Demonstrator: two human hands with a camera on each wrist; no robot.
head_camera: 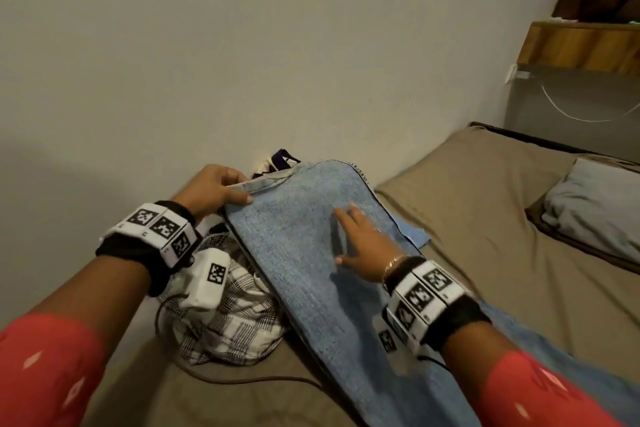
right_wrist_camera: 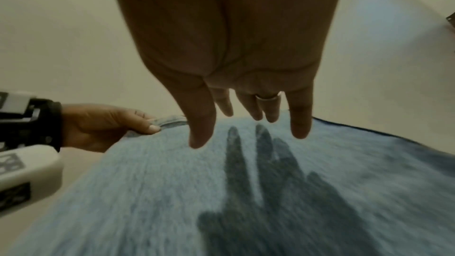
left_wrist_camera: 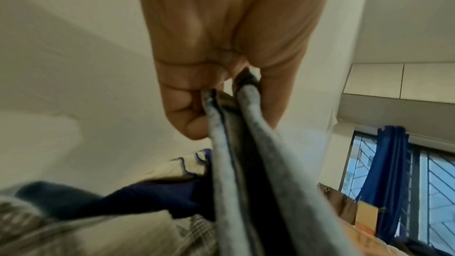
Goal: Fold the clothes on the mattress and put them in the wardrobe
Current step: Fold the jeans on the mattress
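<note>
Kneeling over a mattress [head_camera: 485, 218] dressed in a taupe sheet, we face a plain pale wall [head_camera: 242, 45]; a grey pillow [head_camera: 595, 204] lies at the right, under a wooden shelf [head_camera: 581, 45]. Our left hand [head_camera: 211, 191] pinches the hem of the light blue denim jeans [head_camera: 304, 253], fingers curled round the doubled edge. Our right hand [head_camera: 363, 246] hovers flat and spread over the denim, fingers straight, gripping nothing. A crumpled black-and-white plaid shirt [head_camera: 235, 322] lies just left of the jeans. Bare sheet stretches right toward the pillow.
</note>
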